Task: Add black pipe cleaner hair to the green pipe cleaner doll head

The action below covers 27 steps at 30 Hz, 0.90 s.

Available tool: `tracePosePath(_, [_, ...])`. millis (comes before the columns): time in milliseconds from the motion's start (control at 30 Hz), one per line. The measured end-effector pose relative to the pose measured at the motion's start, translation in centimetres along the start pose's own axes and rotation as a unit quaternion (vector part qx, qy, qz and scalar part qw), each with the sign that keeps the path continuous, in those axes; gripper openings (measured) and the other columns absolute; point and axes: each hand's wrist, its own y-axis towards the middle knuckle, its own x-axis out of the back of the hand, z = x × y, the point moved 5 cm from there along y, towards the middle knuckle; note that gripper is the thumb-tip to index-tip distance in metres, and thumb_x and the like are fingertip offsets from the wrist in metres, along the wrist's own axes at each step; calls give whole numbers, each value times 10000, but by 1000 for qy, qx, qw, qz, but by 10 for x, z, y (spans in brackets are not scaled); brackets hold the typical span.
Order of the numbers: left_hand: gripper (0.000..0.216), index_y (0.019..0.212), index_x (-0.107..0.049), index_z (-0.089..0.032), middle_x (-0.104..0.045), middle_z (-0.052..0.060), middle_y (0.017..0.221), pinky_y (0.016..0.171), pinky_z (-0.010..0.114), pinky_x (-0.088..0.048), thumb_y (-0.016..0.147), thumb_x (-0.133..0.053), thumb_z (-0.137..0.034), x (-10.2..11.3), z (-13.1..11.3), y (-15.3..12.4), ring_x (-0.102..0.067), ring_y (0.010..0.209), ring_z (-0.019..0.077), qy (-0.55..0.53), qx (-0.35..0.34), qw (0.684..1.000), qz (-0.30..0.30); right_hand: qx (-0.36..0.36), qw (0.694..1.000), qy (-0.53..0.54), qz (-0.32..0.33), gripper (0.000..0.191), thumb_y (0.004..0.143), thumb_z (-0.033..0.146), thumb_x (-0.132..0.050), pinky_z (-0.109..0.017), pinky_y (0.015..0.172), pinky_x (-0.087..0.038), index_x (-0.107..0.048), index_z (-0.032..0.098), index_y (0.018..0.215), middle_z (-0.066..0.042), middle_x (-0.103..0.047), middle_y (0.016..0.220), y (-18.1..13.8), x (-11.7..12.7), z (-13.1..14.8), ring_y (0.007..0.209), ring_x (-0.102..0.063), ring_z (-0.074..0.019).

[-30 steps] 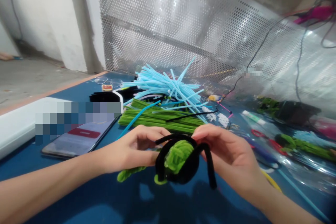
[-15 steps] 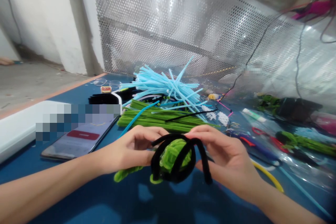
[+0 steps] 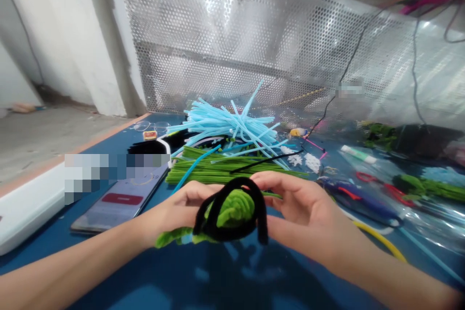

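Observation:
Between my hands is a green pipe-cleaner figure (image 3: 235, 209), coiled into a rounded end that faces me, with bumpy green parts trailing to the left below my wrist. Black pipe cleaner (image 3: 262, 210) loops around the green coil, and one free end hangs down on its right. My left hand (image 3: 178, 213) grips the figure from the left; its fingertips are hidden behind the work. On the other side, my right hand (image 3: 305, 218) has bent fingers, the index fingertip on top of the black loop and the thumb beside its hanging end.
Behind my hands lie green pipe cleaners (image 3: 196, 167) and a pile of light blue ones (image 3: 221, 121). A phone (image 3: 119, 203) and a white case (image 3: 32, 213) are at left. At right are a blue-handled tool (image 3: 363, 198), red scissors (image 3: 397, 193) and a glue tube (image 3: 358, 154).
The black-wrapped figure has shifted slightly left and turned. The black free end sits closer to the coil, and my right thumb has moved in beside it. The camera view has tilted a little.

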Motion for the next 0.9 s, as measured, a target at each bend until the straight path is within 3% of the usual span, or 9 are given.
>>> tracePosePath(133, [96, 786, -755, -185, -710, 5, 823, 617, 197, -488, 715, -694, -161, 3, 4, -2, -609, 704, 134, -24, 21, 999, -14, -36, 999, 21, 9, 217, 802, 234, -679, -312, 889, -487, -630, 298, 1004, 14, -651, 1062, 5, -4, 0, 1007, -614, -160])
tracePosePath(267, [113, 802, -757, -184, -719, 8, 891, 626, 199, -500, 698, -716, -170, 5, 8, -4, -626, 752, 151, -49, 25, 998, -19, -28, 999, 37, 17, 229, 796, 209, -676, -305, 919, -471, -628, 303, 1000, 18, -644, 1060, 7, -3, -1, 1020, -593, -148])
tracePosePath(433, [165, 823, -753, -172, -729, 21, 750, 704, 250, -518, 742, -725, -313, 4, 8, -1, -654, 714, 166, -91, 8, 995, -35, -35, 997, 52, 45, 485, 783, 140, -660, -357, 986, -453, -511, 328, 1204, -15, -556, 1252, 8, -3, -5, 1153, -523, -176])
tracePosePath(533, [343, 833, -749, -151, -738, 62, 764, 769, 359, -529, 654, -778, -442, 1, 4, 3, -676, 745, 233, -111, -11, 993, -29, 3, 999, 6, 51, 604, 798, 124, -642, -338, 978, -475, -408, 364, 1301, -13, -491, 1328, 7, -5, -6, 1189, -500, -172])
tracePosePath(600, [369, 857, -749, -162, -742, 75, 787, 804, 401, -522, 654, -772, -469, 1, 3, 3, -683, 773, 252, -120, -15, 992, -25, 51, 996, -71, 22, 622, 810, 116, -628, -279, 954, -492, -381, 382, 1315, 5, -484, 1326, 4, -4, -4, 1131, -539, -138])
tracePosePath(733, [395, 979, -732, -187, -739, 97, 899, 899, 431, -491, 710, -733, -477, 8, 14, -2, -675, 899, 274, -142, 37, 989, -18, 189, 948, -253, -41, 559, 806, 134, -639, -167, 915, -486, -432, 322, 1289, 5, -470, 1327, -1, -1, 10, 1084, -548, -104])
tracePosePath(900, [387, 942, -728, -131, -711, 157, 988, 881, 474, -496, 795, -643, -478, 22, 34, -10, -645, 942, 312, -123, 112, 986, -13, 243, 911, -333, 2, 431, 792, 184, -672, -149, 1073, -328, -505, 224, 1187, -33, -505, 1279, 1, 0, 24, 1226, -470, -114])
